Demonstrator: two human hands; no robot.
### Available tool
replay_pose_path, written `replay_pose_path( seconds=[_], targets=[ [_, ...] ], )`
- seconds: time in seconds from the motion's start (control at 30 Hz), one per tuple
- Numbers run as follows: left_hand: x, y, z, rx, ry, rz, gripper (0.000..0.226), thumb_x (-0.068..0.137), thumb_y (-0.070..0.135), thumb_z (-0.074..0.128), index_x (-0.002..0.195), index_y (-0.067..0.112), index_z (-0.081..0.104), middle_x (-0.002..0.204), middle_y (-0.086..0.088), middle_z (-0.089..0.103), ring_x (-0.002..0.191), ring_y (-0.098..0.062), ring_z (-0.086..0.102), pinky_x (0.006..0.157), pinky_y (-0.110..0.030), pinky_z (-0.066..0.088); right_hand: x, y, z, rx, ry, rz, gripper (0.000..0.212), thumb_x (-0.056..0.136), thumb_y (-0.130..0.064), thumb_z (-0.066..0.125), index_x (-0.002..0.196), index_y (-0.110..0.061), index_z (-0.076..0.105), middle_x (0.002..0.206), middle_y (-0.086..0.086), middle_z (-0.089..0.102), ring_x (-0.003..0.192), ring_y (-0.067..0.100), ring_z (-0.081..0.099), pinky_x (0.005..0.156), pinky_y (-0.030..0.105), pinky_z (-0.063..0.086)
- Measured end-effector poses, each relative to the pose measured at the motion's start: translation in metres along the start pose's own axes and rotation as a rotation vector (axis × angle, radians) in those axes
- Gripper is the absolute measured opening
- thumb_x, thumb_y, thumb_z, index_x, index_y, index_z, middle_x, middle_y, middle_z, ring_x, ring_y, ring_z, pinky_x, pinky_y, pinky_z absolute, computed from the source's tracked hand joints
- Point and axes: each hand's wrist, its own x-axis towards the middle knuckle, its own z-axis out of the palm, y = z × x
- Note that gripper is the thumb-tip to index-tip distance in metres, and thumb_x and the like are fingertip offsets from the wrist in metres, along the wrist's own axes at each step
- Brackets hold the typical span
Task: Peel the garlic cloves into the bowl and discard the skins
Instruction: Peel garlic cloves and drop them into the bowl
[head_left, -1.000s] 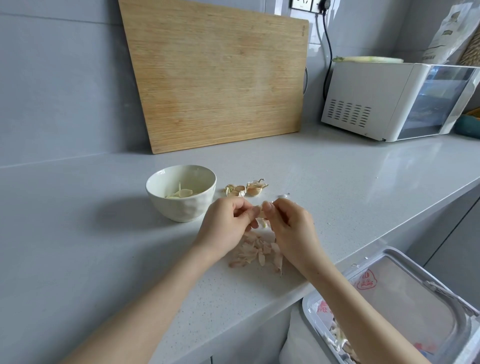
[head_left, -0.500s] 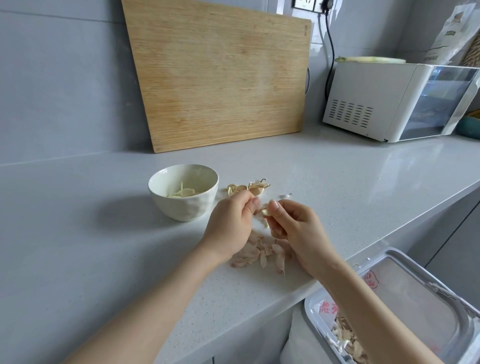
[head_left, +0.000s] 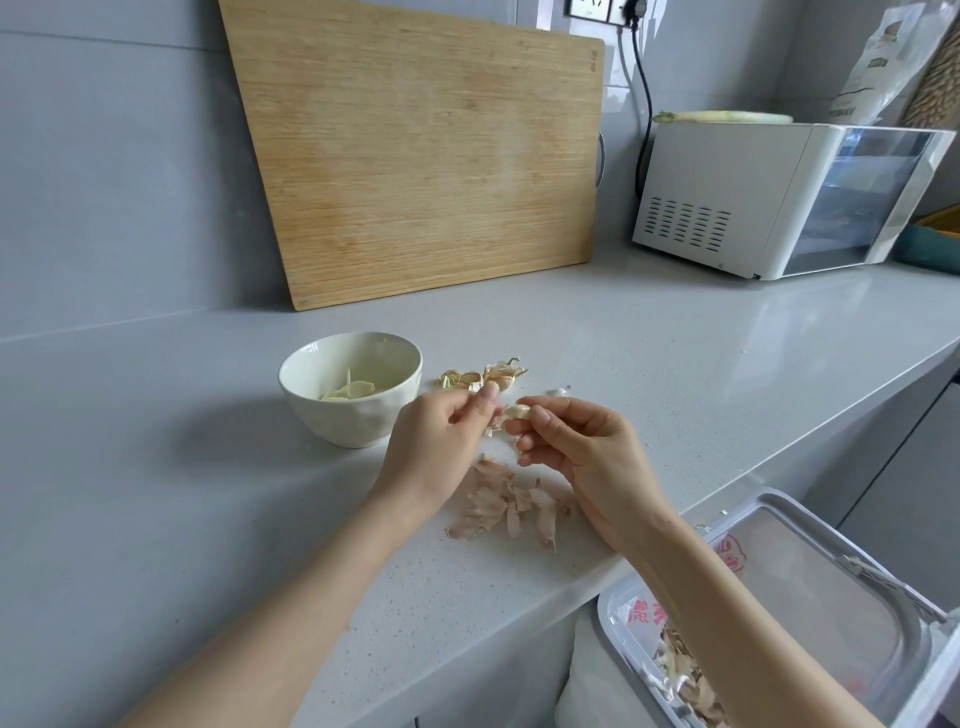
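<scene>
The hands are being drawn apart: half a second ago they were meeting over the clove (head_left: 518, 412), and now a gap is being opened. The clove is being pinched by the right hand (head_left: 582, 447), thumb and forefinger clamped on it, just beside the bowl (head_left: 353, 428). A strip of skin (head_left: 493, 423) is seemingly being pulled away by the left hand (head_left: 441, 441), fingertips pressed together. The clove is probably being bared; the pile (head_left: 506, 506) is not yet being discarded.
</scene>
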Motion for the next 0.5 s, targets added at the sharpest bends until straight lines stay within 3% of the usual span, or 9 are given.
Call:
replay_pose_path(
  seconds=[0.07, 0.2, 0.33, 0.5],
  targets=[
    [-0.0014, 0.003, 0.0004, -0.121, -0.046, -0.006, 0.017, 0.09, 0.03, 0.058, 0.093, 0.021, 0.071, 0.081, 0.014, 0.068, 0.071, 0.008, 0.057, 0.068, -0.01, 0.042, 0.0004, 0.0001, -0.0002, 0.004, 0.005, 0.012, 0.014, 0.087, -0.003, 0.056, 0.091, 0.002, 0.067, 0.077, 0.012, 0.069, 0.061, 0.014, 0.06, 0.062, 0.024, 0.054],
    [-0.0015, 0.0018, 0.0034, -0.223, -0.066, 0.012, 0.013, 0.082, 0.016, 0.069, 0.088, 0.028, 0.069, 0.09, 0.013, 0.069, 0.082, 0.001, 0.063, 0.083, -0.022, 0.051, 0.0009, -0.0002, -0.0012, 0.01, -0.01, 0.045, 0.016, 0.086, -0.006, 0.057, 0.093, 0.005, 0.068, 0.077, 0.012, 0.068, 0.062, 0.014, 0.059, 0.059, 0.023, 0.053],
    [0.0001, 0.0021, 0.0052, -0.394, -0.047, -0.107, 0.01, 0.083, 0.012, 0.067, 0.08, 0.021, 0.071, 0.079, 0.005, 0.071, 0.071, -0.002, 0.061, 0.077, -0.022, 0.049, 0.0, 0.0001, 0.001, -0.072, -0.039, 0.056, 0.017, 0.088, -0.01, 0.058, 0.086, 0.004, 0.068, 0.072, 0.011, 0.068, 0.058, 0.012, 0.058, 0.052, 0.021, 0.05],
    [0.0035, 0.0025, 0.0017, -0.636, -0.108, -0.28, 0.011, 0.086, 0.01, 0.06, 0.082, 0.011, 0.07, 0.075, 0.005, 0.068, 0.072, -0.009, 0.06, 0.074, -0.022, 0.052, -0.0031, 0.0034, 0.0036, -0.283, -0.052, -0.119, 0.017, 0.093, -0.006, 0.052, 0.094, -0.003, 0.069, 0.078, 0.011, 0.069, 0.064, 0.015, 0.06, 0.059, 0.025, 0.049]
  ],
)
